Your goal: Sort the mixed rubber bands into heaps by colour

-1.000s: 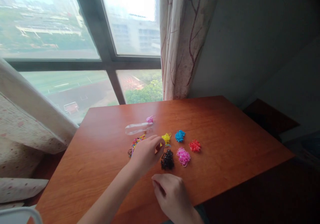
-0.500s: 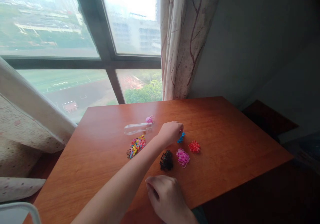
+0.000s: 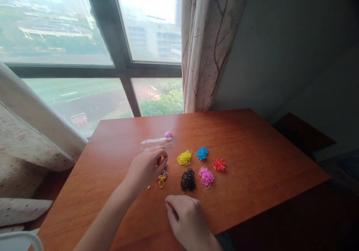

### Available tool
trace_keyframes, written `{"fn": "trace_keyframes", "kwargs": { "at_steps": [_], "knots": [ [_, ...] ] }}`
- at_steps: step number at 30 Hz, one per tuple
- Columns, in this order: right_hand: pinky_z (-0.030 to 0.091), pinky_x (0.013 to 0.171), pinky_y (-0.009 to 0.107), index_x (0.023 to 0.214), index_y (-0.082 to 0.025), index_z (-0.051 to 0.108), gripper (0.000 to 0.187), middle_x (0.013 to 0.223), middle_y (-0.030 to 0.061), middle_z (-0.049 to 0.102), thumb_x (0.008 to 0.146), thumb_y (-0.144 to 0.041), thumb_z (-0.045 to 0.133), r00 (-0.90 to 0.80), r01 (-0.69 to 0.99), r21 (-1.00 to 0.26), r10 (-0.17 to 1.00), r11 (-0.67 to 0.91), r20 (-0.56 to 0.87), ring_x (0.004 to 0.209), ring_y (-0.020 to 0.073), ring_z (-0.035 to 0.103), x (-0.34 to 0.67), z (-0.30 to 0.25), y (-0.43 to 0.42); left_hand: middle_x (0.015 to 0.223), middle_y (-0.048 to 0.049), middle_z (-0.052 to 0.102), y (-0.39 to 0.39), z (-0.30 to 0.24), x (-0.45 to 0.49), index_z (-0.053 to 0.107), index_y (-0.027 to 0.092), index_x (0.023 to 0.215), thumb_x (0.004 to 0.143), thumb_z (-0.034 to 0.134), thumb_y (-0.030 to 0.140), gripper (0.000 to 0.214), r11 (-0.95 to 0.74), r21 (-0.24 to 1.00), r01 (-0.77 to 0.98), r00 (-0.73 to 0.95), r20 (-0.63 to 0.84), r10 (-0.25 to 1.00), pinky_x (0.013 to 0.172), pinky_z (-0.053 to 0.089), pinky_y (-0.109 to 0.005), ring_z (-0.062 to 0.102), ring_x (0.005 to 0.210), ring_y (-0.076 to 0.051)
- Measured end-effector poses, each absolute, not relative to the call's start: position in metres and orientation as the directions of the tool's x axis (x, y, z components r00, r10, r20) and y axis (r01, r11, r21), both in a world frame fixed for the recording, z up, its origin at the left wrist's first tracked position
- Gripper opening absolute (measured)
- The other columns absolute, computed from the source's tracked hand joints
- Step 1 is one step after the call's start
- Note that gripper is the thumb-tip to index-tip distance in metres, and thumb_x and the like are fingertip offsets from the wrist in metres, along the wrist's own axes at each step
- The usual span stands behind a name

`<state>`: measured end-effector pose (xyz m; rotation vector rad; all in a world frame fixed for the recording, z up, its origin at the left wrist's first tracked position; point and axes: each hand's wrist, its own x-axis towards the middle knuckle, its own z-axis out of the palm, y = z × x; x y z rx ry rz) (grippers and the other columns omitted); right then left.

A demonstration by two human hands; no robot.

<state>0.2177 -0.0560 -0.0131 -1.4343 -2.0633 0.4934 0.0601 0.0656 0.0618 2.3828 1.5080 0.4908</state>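
Shifted from the blue pile (image 3: 202, 153), my left hand (image 3: 146, 167) bends over the mixed bands (image 3: 162, 177) while my right hand (image 3: 186, 216) sits near the black pile (image 3: 187, 180), fingers curled, any grip hidden, colours presumably spaced to prevent mingling.

wide stretch of surface (image 3: 269, 150) open right of the red pile (image 3: 219, 165), slim gap between black pile (image 3: 187, 180) and pink pile (image 3: 206, 177), right hand (image 3: 187, 218) obstructing their near side, transparent item (image 3: 155, 142) just beyond the left hand (image 3: 146, 167)
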Motion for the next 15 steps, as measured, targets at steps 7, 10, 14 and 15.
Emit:
{"fn": "trace_keyframes", "kwargs": {
  "at_steps": [7, 10, 14, 15],
  "knots": [
    [0.042, 0.062, 0.025, 0.094, -0.024, 0.061, 0.015, 0.080, -0.0004, 0.071, 0.087, -0.011, 0.058, -0.181, 0.838, -0.490, 0.970, 0.240, 0.164, 0.071, 0.0183, 0.068, 0.201, -0.002, -0.050, 0.076, -0.0003, 0.069, 0.025, 0.031, 0.019, 0.066, 0.023, 0.086, 0.091, 0.046, 0.032, 0.022, -0.282, 0.397, 0.873, 0.266, 0.094, 0.959, 0.058, 0.042, -0.023, 0.062, 0.065, -0.016],
    [0.045, 0.059, 0.027, 0.102, -0.022, 0.061, 0.019, 0.081, 0.0033, 0.072, 0.085, -0.013, 0.065, -0.127, 0.902, -0.403, 0.987, 0.155, 0.095, 0.069, 0.0219, 0.070, 0.190, 0.004, -0.045, 0.074, 0.0005, 0.068, 0.015, 0.019, 0.013, 0.066, 0.023, 0.087, 0.091, 0.047, 0.034, 0.023, -0.273, 0.420, 0.866, 0.235, 0.141, 0.962, 0.059, 0.044, -0.024, 0.062, 0.063, -0.015],
    [0.048, 0.057, 0.029, 0.104, -0.018, 0.060, 0.021, 0.079, 0.0082, 0.072, 0.085, -0.016, 0.069, -0.080, 0.945, -0.315, 0.997, 0.083, 0.020, 0.067, 0.0260, 0.072, 0.177, 0.009, -0.038, 0.075, 0.0011, 0.070, 0.007, 0.010, 0.009, 0.066, 0.024, 0.086, 0.090, 0.049, 0.037, 0.022, -0.266, 0.462, 0.846, 0.208, 0.173, 0.963, 0.059, 0.045, -0.023, 0.063, 0.062, -0.015],
    [0.048, 0.057, 0.029, 0.103, -0.018, 0.059, 0.020, 0.079, 0.0089, 0.072, 0.085, -0.016, 0.069, -0.076, 0.948, -0.308, 0.997, 0.076, 0.011, 0.067, 0.0264, 0.072, 0.175, 0.010, -0.036, 0.075, 0.0010, 0.071, 0.006, 0.009, 0.009, 0.066, 0.024, 0.085, 0.090, 0.049, 0.037, 0.022, -0.262, 0.468, 0.844, 0.205, 0.170, 0.964, 0.060, 0.046, -0.023, 0.064, 0.062, -0.015]
  ]
}}
